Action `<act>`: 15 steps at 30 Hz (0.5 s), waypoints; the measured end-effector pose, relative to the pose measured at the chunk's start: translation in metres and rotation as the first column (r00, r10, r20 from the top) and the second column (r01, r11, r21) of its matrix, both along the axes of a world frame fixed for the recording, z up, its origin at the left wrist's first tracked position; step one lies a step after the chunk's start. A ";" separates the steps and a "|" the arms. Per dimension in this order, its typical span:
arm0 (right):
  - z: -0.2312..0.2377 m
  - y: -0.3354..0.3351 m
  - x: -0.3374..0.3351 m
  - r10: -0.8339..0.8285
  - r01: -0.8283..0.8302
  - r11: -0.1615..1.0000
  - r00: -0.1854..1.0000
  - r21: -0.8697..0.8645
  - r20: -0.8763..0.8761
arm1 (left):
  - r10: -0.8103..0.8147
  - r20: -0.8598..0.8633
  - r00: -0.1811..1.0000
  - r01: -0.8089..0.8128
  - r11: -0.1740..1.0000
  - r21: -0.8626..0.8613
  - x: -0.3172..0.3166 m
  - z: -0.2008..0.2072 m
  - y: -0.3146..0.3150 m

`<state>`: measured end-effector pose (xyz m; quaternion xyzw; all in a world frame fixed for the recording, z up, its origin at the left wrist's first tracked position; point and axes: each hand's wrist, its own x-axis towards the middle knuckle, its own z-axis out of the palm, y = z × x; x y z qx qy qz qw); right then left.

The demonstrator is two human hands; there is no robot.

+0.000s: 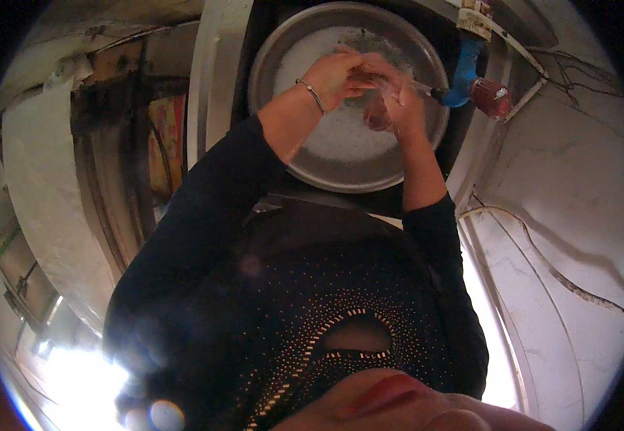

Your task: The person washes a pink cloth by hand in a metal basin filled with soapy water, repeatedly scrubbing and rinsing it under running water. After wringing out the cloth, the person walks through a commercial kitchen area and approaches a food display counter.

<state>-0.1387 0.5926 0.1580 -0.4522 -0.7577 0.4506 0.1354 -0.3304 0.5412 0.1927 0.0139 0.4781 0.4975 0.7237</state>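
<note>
A round metal basin (353, 185) holds whitish, foamy water with dark bits near its far side. Over it my two hands meet in the middle. My left hand (335, 80), a bracelet at the wrist, has its fingers curled in against the other hand. My right hand (404, 100) is bent inward, its fingers closed and partly hidden. A wet reddish thing (378, 115) shows just below the fingers, too blurred to name. Beside my right hand a blue tap (460, 79) points its spout at the hands, and a thin stream seems to run from it.
The tap's red handle (490, 98) juts out to the right. Around the basin runs a dark sink or counter with a pale edge (215, 79) on the left. A white wall with a hose (542, 258) rises at the right. Loose cables hang beyond the tap.
</note>
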 end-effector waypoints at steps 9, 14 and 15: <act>0.065 -0.017 -0.037 -0.426 0.250 0.829 0.862 -0.500 -0.275 | 0.051 0.497 0.866 0.100 0.957 -0.272 0.012 -0.033 -0.018; 0.070 -0.062 -0.054 -0.230 0.166 0.962 0.921 -0.217 -0.314 | -0.011 0.413 0.911 0.064 0.991 -0.114 0.018 -0.035 0.005; 0.067 -0.069 -0.054 -0.114 0.117 0.993 0.965 -0.005 -0.236 | -0.043 0.446 0.894 0.098 0.990 -0.099 0.021 -0.037 0.009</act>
